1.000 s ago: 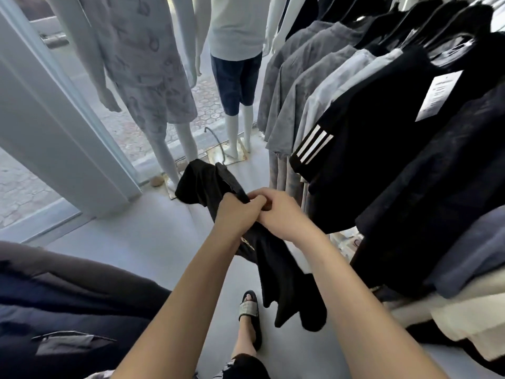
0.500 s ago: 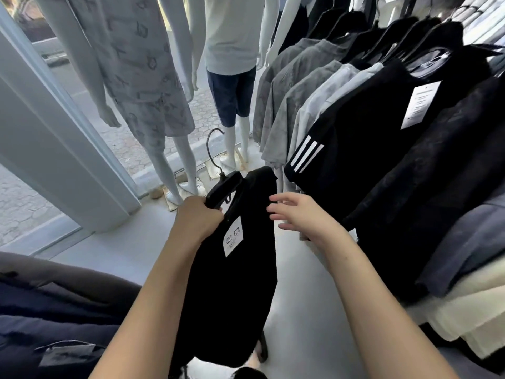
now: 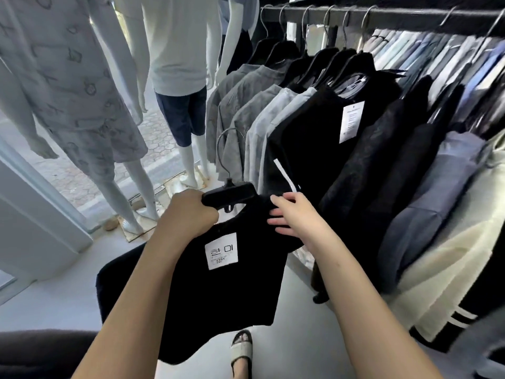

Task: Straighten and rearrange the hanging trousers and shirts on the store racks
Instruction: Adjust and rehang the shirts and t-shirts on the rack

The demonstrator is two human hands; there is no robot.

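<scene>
Lifted higher than half a second ago, the black garment now hangs in the lower middle of the frame with its hanger raised toward the rack, and the view has tipped up so that the rail shows along the upper right. At the upper left stands a mannequin in a pale patterned outfit, and just right of it a second mannequin in a light top and dark blue shorts, both in front of the window. Left of centre, the left hand is curled tight round the end of the black hanger, whose wire hook rises free above it, touching no rail. A white tag sits on the front of the garment below that hand. Right of centre, the right hand lies with fingers straight and spread against the garment's upper right edge, holding nothing. At the bottom centre a foot in a pale sandal stands on the floor. To the right, grey shirts, then black shirts, one with a white tag of its own, then blue and cream garments hang from the rail, crowded together toward the right edge
</scene>
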